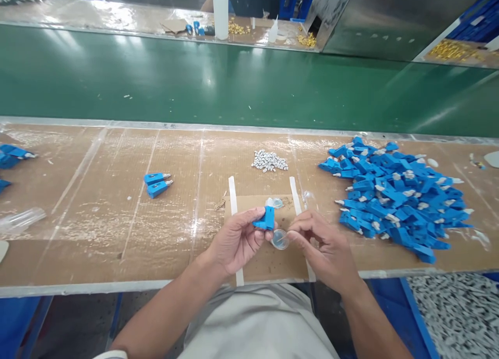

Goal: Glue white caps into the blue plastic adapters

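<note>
My left hand [240, 240] is closed on a blue plastic part [266, 218], held over a brown cardboard sheet between two white tape strips. Beside it, my right hand [323, 247] pinches with thumb and forefinger at something too small to make out. Between the hands lies a small round clear dish [279, 239]. Another small clear container [275, 203] with white stuff sits just beyond them. Small grey-white pieces [270, 161] form a pile farther back. A large heap of blue parts with white tips [397, 192] spreads to the right.
Two blue parts [156, 184] lie left of centre, more at the far left edge near a clear plastic tube [21, 221]. A green belt [234, 83] runs behind the table. Across it stand a white bottle [220, 13] and a person. A blue bin [413, 317] is below right.
</note>
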The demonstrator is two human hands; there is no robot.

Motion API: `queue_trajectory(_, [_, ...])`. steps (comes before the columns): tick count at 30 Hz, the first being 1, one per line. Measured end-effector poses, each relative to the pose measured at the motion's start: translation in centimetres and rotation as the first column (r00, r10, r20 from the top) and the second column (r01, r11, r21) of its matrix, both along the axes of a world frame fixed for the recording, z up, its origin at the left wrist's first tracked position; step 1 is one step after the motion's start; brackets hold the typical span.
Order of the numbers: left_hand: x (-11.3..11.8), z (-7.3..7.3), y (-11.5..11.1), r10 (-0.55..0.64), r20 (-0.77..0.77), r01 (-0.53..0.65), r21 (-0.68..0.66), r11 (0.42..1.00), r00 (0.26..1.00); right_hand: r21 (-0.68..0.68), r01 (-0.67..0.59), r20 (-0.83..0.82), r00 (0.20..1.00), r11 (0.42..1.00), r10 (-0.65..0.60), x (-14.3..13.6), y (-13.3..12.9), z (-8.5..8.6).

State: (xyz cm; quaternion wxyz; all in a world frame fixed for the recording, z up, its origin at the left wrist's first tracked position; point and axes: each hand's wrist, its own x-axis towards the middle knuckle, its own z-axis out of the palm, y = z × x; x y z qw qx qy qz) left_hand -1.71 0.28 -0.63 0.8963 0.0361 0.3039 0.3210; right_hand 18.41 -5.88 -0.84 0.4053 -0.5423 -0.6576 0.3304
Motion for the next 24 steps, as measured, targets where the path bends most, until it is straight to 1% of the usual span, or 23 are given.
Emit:
queue_trajectory(2, [-0.1, 0.0, 0.2, 0.019, -0.001, -0.019, -0.006, 1.000, 1.000, -0.043, 0.030, 0.051, 0.998, 0.999, -0.028, 0.2, -0.3, -0.3])
queue_trajectory(4, [-0.2, 0.1, 0.2, 0.033, -0.015, -0.033, -0.019, 0.999, 0.999, -0.017, 0.105, 0.109, 0.989, 0.994, -0.103, 0.7, 0.3, -0.1])
queue_trajectory(5, [-0.3, 0.2, 0.2, 0.041, -0.027, -0.042, -0.026, 0.999, 0.999, 0.007, 0.132, 0.144, 0.981, 0.991, -0.132, 1.1, 1.0, 0.0])
queue_trajectory(7, [-0.4, 0.2, 0.1, 0.068, -0.048, -0.070, -0.032, 0.997, 0.997, 0.054, 0.145, 0.239, 0.959, 0.988, -0.154, 2.2, 3.4, 0.1])
queue_trajectory(9, [-0.4, 0.0, 0.1, 0.107, -0.056, -0.109, -0.019, 0.994, 0.993, 0.106, 0.115, 0.368, 0.918, 0.988, -0.146, 3.4, 6.8, -0.2])
queue_trajectory(12, [-0.5, -0.4, 0.1, 0.152, -0.071, -0.153, -0.001, 0.988, 0.986, 0.183, 0.019, 0.502, 0.858, 0.983, -0.110, 4.7, 12.0, -1.3])
queue_trajectory(14, [-0.6, -0.6, 0.1, 0.173, -0.090, -0.173, 0.000, 0.985, 0.981, 0.193, -0.062, 0.541, 0.839, 0.979, -0.053, 5.2, 14.4, -2.2])
queue_trajectory(15, [-0.7, -0.7, 0.1, 0.183, -0.097, -0.185, -0.002, 0.983, 0.978, 0.191, -0.098, 0.557, 0.830, 0.977, -0.026, 5.3, 15.1, -2.5])
queue_trajectory(18, [-0.7, -0.8, 0.0, 0.198, -0.115, -0.201, -0.018, 0.979, 0.973, 0.181, -0.157, 0.589, 0.808, 0.971, 0.021, 5.2, 16.1, -3.1])
queue_trajectory(24, [-0.6, -1.0, -0.3, 0.188, -0.109, -0.192, -0.023, 0.981, 0.976, 0.148, -0.211, 0.605, 0.792, 0.966, 0.081, 4.8, 16.6, -2.6])
